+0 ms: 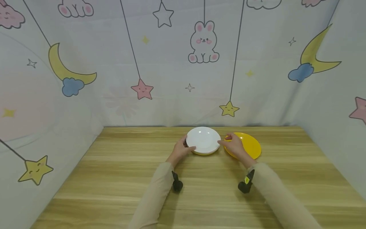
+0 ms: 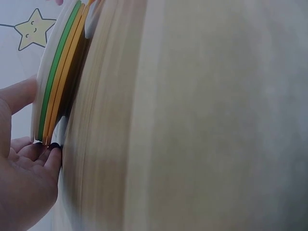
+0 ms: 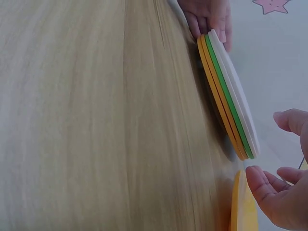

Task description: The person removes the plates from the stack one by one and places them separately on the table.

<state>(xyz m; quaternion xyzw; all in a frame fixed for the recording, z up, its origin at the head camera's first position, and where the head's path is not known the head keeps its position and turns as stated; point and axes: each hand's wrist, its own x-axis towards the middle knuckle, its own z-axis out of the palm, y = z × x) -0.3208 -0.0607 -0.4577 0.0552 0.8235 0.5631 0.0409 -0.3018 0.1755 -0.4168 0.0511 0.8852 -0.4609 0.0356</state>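
Note:
A stack of plates (image 1: 203, 140) sits at the back middle of the table, white on top. In the left wrist view its edge shows a green plate (image 2: 53, 89) under the white, with orange-yellow plates (image 2: 65, 72) at the bottom. My left hand (image 1: 180, 149) grips the stack's left rim, thumb at the top edge and fingers beneath. Just off the right rim is my right hand (image 1: 235, 146), thumb and fingers spread apart with nothing between them. A single yellow plate (image 1: 251, 145) lies below and behind that hand, partly covered by it.
The wood-grain table (image 1: 123, 178) reaches back to a white cloth (image 1: 171, 70) printed with stars, moons and a rabbit, which also hangs at both sides. Each wrist carries a small black camera, one on the left (image 1: 177, 185) and one on the right (image 1: 245, 186).

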